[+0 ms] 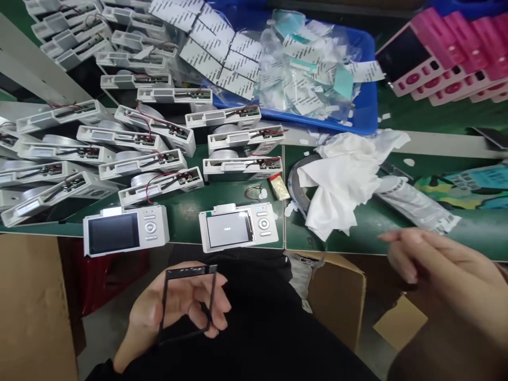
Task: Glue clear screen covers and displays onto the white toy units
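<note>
My left hand point(145, 312) is closed around the edges of a clear screen cover with a black border point(190, 272), held low over my lap. Its fingers show through the clear middle. Just beyond it on the bench edge lies a white camera point(264, 225) with its screen lit pale grey. To the left of that rests a second white camera point(151, 228) with a dark screen. My right hand point(432, 259) is off at the right, fingers curled together in a pinch. Whatever those fingers hold, if anything, cannot be made out.
Many open white camera bodies point(242, 166) with exposed wires stand across the left of the green bench. Behind is a blue tray point(369, 106) of labelled films and scraps. A white cloth point(345, 174) partly covers a tape roll point(296, 182). Pink cameras point(436, 53) stand at upper right.
</note>
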Motion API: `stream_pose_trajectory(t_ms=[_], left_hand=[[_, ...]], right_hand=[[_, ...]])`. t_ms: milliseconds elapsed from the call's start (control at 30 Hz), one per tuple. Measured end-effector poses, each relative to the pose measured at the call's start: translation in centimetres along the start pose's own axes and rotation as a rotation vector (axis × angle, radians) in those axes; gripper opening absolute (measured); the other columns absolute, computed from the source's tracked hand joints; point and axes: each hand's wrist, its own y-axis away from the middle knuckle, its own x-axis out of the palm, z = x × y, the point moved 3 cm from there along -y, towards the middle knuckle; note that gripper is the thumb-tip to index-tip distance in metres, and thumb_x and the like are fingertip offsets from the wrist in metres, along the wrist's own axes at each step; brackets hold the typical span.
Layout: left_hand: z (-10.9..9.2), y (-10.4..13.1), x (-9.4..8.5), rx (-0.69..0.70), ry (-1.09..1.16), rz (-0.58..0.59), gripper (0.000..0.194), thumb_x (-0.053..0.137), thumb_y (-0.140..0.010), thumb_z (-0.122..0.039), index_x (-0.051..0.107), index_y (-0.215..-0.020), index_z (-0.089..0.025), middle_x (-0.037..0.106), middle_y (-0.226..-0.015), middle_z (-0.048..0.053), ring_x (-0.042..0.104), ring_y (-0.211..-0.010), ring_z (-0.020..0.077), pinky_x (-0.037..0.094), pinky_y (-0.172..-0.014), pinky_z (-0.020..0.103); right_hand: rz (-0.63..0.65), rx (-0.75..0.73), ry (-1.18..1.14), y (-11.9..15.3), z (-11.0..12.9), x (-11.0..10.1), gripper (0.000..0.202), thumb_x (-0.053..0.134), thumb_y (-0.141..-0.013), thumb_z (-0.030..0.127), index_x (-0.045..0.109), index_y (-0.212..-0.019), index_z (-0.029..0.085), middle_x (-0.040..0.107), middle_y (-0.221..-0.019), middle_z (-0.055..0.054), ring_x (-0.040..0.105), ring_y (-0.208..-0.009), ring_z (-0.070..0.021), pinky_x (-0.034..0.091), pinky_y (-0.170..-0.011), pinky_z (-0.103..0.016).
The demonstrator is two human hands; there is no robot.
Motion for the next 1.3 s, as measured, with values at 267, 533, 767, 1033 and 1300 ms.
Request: stream_pose_trajectory(t_ms=[267,533,767,1033,1300], left_hand=[[-1.2,0.6,-2.3,0.219,-0.120,-0.099,0.067,0.070,-0.099,-0.073,0.073,-0.149,-0.029,0.080,-0.121,0.013,0.080,-0.100,0.0242,0.069,-0.087,0.033],[-1.3,-0.9,-1.2,0.267,0.114,-0.104,0.062,0.069,-0.106,-0.063,0.071,-0.151,-0.019,0.080,-0.144,0.011,0.076,-0.137,0.0216,0.057,-0.117,0.024],[-0.5,-1.2,-1.2,0.249,0.267,-0.242,0.060,0.071,-0.106,-0.059,0.077,-0.142,-0.013,0.086,-0.129,0.013,0.082,-0.122,0.0221,0.061,-0.109,0.024],[-0.6,-1.2,-1.3,0.225,0.308,-0.209,0.060,0.069,-0.107,-0.056,0.074,-0.146,-0.011,0.085,-0.129,0.013,0.082,-0.123,0.0216,0.061,-0.110,0.024],[0.6,-0.6,-2.4,0.154,0.188,-0.345,0.070,0.066,-0.103,-0.067,0.075,-0.144,-0.012,0.083,-0.124,0.020,0.082,-0.117,0.0326,0.062,-0.109,0.041]], right_hand=[[0.540,-1.073,0.346,5.5,9.7,16.7,0.017,0.067,-0.108,0.023,0.084,-0.109,0.021,0.076,-0.089,-0.005,0.071,-0.078,-0.0193,0.056,-0.070,-0.034],[0.644,-1.226,0.609,4.7,11.4,20.9,0.022,0.062,-0.109,0.022,0.081,-0.101,0.016,0.066,-0.083,-0.003,0.063,-0.074,-0.0205,0.044,-0.066,-0.035],[0.679,-1.258,0.575,5.1,11.5,20.8,0.021,0.062,-0.109,0.018,0.075,-0.093,0.016,0.064,-0.083,-0.002,0.057,-0.073,-0.0187,0.043,-0.068,-0.035],[0.634,-1.263,0.540,4.8,11.0,20.5,0.015,0.063,-0.111,0.020,0.073,-0.100,0.017,0.069,-0.087,-0.002,0.060,-0.078,-0.0188,0.044,-0.072,-0.033],[0.642,-1.278,0.560,4.9,11.0,21.0,0.013,0.066,-0.108,0.018,0.076,-0.100,0.016,0.067,-0.084,-0.002,0.059,-0.075,-0.0185,0.044,-0.071,-0.034]])
